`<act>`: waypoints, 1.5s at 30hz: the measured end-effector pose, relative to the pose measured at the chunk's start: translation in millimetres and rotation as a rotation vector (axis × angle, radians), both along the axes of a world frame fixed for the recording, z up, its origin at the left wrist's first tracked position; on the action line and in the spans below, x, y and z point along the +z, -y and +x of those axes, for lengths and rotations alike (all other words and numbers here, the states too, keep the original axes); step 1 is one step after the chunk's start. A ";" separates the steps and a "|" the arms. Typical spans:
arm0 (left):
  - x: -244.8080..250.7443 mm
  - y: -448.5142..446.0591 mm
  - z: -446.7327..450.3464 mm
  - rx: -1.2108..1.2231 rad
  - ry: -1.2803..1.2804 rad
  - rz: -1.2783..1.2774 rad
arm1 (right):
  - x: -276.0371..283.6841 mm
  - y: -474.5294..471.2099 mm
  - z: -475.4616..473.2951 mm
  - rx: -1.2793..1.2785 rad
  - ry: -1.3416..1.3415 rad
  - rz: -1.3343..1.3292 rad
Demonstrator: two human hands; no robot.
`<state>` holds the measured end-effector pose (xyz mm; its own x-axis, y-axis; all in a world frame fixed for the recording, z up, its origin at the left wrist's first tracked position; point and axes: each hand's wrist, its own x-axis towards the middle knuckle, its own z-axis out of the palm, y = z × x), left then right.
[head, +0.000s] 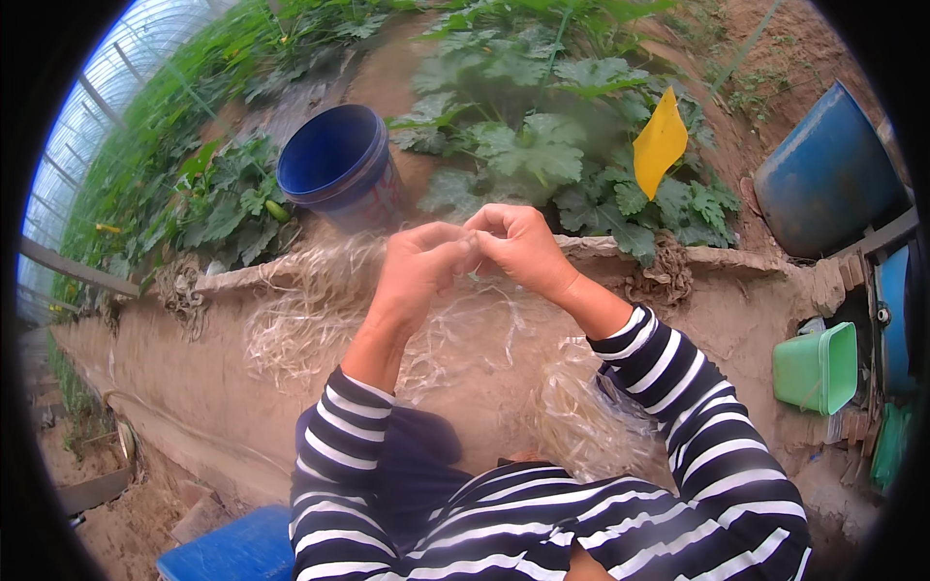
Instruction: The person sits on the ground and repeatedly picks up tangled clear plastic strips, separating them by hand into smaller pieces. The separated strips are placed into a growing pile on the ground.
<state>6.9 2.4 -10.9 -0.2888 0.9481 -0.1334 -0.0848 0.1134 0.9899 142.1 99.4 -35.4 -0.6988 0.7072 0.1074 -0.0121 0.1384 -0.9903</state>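
Note:
My left hand (421,265) and my right hand (517,243) meet in front of me, thumbs and fingertips pinched together. Between them is what looks like a thin plastic strand (475,276), mostly hidden by the fingers. A tangled heap of pale, clear plastic strips (312,319) hangs over the low mud wall (218,392), left of and under my hands. Loose strands (501,327) trail across the wall's top below my right hand. Another bundle of plastic strips (588,421) lies near my lap, beside my right forearm.
Beyond my hands stands a blue bucket (334,152) among leafy squash plants (530,145). A yellow sticky card (660,145) hangs at right. Farther right are a blue barrel (828,174) and a green plastic container (814,369). A blue lid-like object (232,548) is at lower left.

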 end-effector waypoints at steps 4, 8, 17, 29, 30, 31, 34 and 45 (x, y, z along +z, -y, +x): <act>5.2 5.8 -6.8 -0.087 0.339 -0.050 | 1.0 -1.2 3.9 -0.112 0.083 0.506; -0.4 5.1 1.2 0.027 0.078 -0.011 | 2.4 -0.3 6.9 -0.039 0.058 0.977; 1.3 3.4 0.5 -0.037 0.048 0.036 | 30.7 -4.0 22.9 0.211 -0.104 -0.054; -13.7 6.0 -1.2 -0.011 0.213 0.085 | 3.2 -11.1 15.0 0.302 0.153 -0.006; -15.2 5.3 -2.4 0.014 0.239 0.087 | 2.2 -9.4 13.1 0.293 0.118 -0.022; -16.9 5.0 -2.5 0.036 0.280 0.072 | 2.0 -7.0 11.4 0.307 0.104 -0.050; -17.9 5.6 -5.8 0.160 0.392 0.132 | 4.6 0.2 7.6 0.169 0.033 0.095; -16.6 20.3 -12.3 -0.139 0.379 0.000 | -3.2 -8.5 15.4 0.330 -0.188 -0.619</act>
